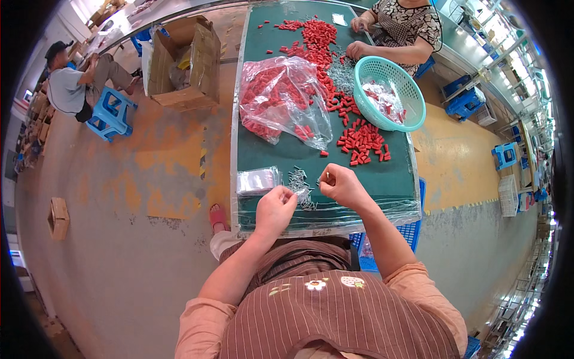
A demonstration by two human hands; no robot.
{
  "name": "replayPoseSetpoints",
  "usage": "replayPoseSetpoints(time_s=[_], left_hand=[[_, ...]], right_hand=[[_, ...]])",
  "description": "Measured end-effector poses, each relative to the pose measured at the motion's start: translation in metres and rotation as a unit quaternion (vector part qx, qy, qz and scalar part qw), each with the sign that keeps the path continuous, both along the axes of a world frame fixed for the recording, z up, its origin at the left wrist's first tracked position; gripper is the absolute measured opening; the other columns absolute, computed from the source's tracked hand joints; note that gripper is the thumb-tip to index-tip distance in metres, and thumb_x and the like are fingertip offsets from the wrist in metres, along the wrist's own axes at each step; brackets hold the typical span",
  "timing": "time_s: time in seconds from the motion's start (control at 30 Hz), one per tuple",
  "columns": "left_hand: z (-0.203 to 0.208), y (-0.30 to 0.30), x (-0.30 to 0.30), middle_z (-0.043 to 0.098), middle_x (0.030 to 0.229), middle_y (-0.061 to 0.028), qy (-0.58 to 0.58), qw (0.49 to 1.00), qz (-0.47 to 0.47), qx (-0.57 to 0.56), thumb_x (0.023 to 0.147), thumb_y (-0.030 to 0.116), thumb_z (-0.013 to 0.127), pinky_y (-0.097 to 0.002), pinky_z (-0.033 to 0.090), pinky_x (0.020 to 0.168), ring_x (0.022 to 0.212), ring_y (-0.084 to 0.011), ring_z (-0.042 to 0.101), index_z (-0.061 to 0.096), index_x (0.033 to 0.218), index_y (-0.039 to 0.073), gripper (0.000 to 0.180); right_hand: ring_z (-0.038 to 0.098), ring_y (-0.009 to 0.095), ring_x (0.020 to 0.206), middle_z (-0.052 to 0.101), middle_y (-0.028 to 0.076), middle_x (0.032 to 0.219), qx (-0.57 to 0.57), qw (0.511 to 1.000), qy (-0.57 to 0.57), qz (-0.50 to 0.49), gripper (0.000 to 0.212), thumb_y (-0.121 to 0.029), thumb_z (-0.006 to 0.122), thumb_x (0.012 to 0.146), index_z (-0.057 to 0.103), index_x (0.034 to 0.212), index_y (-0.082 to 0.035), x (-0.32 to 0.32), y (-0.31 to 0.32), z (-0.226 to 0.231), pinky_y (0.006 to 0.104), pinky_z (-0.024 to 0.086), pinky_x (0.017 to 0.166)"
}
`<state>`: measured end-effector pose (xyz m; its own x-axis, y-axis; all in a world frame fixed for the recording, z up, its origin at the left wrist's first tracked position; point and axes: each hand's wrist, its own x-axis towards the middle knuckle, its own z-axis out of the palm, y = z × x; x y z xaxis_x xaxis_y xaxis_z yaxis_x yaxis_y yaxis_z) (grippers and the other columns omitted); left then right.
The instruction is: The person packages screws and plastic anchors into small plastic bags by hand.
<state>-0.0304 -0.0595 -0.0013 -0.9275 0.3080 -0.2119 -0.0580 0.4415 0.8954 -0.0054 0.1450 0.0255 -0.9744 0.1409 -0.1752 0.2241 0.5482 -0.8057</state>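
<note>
Over the near end of the green table, my left hand (277, 209) is closed in a pinch on what looks like a small clear plastic bag (303, 195). My right hand (342, 185) is also closed, thumb and finger pressed together; what it holds is too small to make out. Between the hands lies a small pile of metal screws (296, 176). To the left of the pile sits a stack of clear flat bags (257, 181). Beyond my right hand, loose red plastic plugs (362, 142) are scattered on the table.
A large clear bag of red plugs (278, 96) lies on the green table (287, 157). A turquoise basket (412, 122) holds filled small bags. Across the table, a person (406, 30) works with both hands; another sits on a blue stool (110, 113) beside a cardboard box (185, 66).
</note>
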Motion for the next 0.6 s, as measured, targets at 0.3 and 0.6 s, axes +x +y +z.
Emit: replayPoseSetpoints(time_s=[0.3, 0.6], left_hand=[[0.006, 0.045, -0.012, 0.066, 0.076, -0.0144, 0.022, 0.998, -0.058, -0.033, 0.081, 0.020, 0.064, -0.0337, 0.050, 0.067, 0.070, -0.0235, 0.065, 0.065, 0.087, 0.000, 0.021], [0.014, 0.053, -0.010, 0.065, 0.074, -0.0151, 0.032, 0.997, -0.061, -0.041, 0.080, 0.021, 0.065, -0.0407, 0.050, 0.065, 0.072, -0.0331, 0.064, 0.063, 0.082, 0.004, 0.017]], right_hand=[[0.064, 0.031, 0.076, 0.064, 0.017, 0.080, -0.028, 0.999, 0.006, 0.035, 0.016, -0.011, 0.063, 0.075, 0.061, 0.086, 0.001, 0.012, 0.001, 0.014, 0.0358, 0.050, 0.069], [0.060, 0.035, 0.079, 0.058, 0.015, 0.077, 0.250, 0.953, 0.111, 0.131, 0.003, -0.003, 0.060, 0.075, 0.060, 0.078, -0.003, 0.016, -0.010, 0.029, 0.0441, 0.049, 0.070]])
